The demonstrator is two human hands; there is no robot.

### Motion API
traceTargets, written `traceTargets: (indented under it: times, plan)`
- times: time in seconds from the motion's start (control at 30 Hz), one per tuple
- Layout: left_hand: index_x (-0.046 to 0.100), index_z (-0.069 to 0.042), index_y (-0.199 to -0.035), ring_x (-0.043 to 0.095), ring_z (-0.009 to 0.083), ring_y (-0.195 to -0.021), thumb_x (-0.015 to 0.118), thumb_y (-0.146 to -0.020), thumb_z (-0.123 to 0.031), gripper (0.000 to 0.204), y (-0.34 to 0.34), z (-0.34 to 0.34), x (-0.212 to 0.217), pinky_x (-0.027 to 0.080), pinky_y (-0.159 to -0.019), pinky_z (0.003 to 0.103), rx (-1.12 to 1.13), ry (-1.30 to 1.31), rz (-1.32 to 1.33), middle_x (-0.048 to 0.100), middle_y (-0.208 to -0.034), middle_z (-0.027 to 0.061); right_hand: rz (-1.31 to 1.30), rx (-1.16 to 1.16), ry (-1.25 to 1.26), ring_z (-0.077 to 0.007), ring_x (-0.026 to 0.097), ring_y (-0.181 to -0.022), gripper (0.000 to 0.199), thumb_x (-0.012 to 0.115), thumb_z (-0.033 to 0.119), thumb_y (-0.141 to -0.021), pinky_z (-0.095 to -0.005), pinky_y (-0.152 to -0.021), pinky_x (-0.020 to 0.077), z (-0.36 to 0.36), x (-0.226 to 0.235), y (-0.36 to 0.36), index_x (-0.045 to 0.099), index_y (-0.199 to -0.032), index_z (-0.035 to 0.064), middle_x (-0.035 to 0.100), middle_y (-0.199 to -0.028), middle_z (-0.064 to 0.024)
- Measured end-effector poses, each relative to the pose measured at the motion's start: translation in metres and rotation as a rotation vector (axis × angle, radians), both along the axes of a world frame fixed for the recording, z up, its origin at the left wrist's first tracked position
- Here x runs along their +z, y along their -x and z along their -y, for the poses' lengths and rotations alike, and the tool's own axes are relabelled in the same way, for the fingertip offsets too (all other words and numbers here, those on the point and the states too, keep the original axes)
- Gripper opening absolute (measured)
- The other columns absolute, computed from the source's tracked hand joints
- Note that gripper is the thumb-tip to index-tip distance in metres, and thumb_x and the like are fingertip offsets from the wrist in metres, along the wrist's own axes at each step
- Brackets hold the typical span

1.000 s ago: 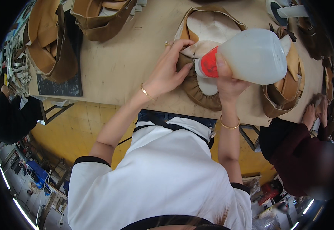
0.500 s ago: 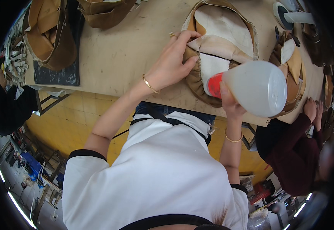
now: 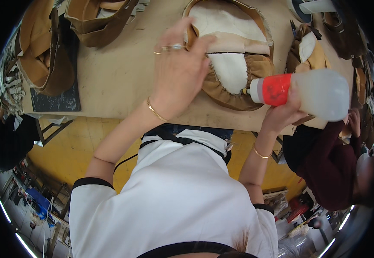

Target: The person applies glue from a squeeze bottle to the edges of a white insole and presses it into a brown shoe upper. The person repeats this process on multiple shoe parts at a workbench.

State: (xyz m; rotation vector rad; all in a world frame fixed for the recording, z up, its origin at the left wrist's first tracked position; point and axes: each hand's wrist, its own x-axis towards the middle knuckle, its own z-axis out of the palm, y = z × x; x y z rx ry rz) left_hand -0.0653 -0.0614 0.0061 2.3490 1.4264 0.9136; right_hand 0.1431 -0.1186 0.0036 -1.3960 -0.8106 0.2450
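Note:
A brown leather piece [image 3: 230, 102], moccasin-like in shape, lies with its inside up at the table's front edge. Its white panel [image 3: 228, 71] has gathered leather around the lower end, and a pale strip crosses above it. My left hand [image 3: 178, 73], somewhat blurred, is at the piece's left edge with its fingers apart. My right hand [image 3: 286, 107] is closed around a translucent squeeze bottle [image 3: 326, 92] with a red band, tipped on its side. The bottle's narrow nozzle points left, at the lower right rim of the white panel; whether liquid comes out cannot be seen.
More brown leather pieces lie at the far left [image 3: 45, 56], top left [image 3: 103, 21] and right [image 3: 307, 47]. A dark slab [image 3: 56, 101] sits under the leftmost one. A roll of tape [image 3: 301, 10] is at the back right. A co-worker's maroon sleeve [image 3: 324, 167] is at the right.
The bottle has tilted over to nearly level and shifted right, baring its nozzle at the panel's lower right rim. My left hand has shifted at the leather's left edge. The whole view has shifted slightly.

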Motion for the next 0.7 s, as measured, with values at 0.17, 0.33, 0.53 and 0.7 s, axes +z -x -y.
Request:
traceTargets:
  times: [0.17,0.33,0.53,0.7]
  plan:
    - [0.068,-0.011,-0.086,0.042,0.0287,-0.116,0.066,-0.075,-0.014,0.011,-0.031,-0.016,0.003,0.03,-0.099,0.046,-0.327,-0.057,-0.235,0.05,-0.123,0.0103,-0.2,0.11,0.093,-0.016,0.059,-0.082,0.018,0.064,0.007,-0.078,-0.0299,-0.074,0.0514,-0.018,0.031,-0.004,0.059,-0.09,-0.0056,0.06,-0.09,-0.0088]
    - [0.07,-0.012,-0.075,0.034,0.0281,-0.127,0.069,-0.071,-0.022,0.01,-0.049,-0.03,-0.009,0.015,-0.111,0.047,-0.444,-0.04,-0.411,0.04,-0.138,0.0094,-0.006,0.075,0.047,-0.0155,0.059,-0.081,0.02,0.065,0.002,-0.077,-0.0276,-0.077,0.0493,-0.014,0.026,-0.007,0.06,-0.095,-0.006,0.061,-0.096,-0.011]
    - [0.069,-0.011,-0.07,0.016,0.0287,-0.138,0.074,-0.063,-0.029,0.02,-0.053,-0.022,-0.01,0.009,-0.113,0.049,-0.447,0.019,-0.463,0.026,-0.148,0.009,0.047,0.116,-0.092,-0.0206,0.06,-0.087,0.028,0.063,-0.003,-0.077,-0.0328,-0.079,0.0549,-0.007,0.03,-0.033,0.053,-0.103,-0.0087,0.055,-0.108,-0.0162]
    - [0.068,-0.013,-0.068,0.014,0.0298,-0.139,0.074,-0.061,-0.029,0.018,-0.057,-0.023,-0.011,0.007,-0.112,0.053,-0.418,0.093,-0.408,0.024,-0.149,0.0089,0.313,0.149,-0.1,-0.0211,0.064,-0.084,0.027,0.073,0.006,-0.071,-0.0332,-0.074,0.0542,-0.04,0.013,-0.018,0.061,-0.093,-0.0031,0.062,-0.096,-0.0119]
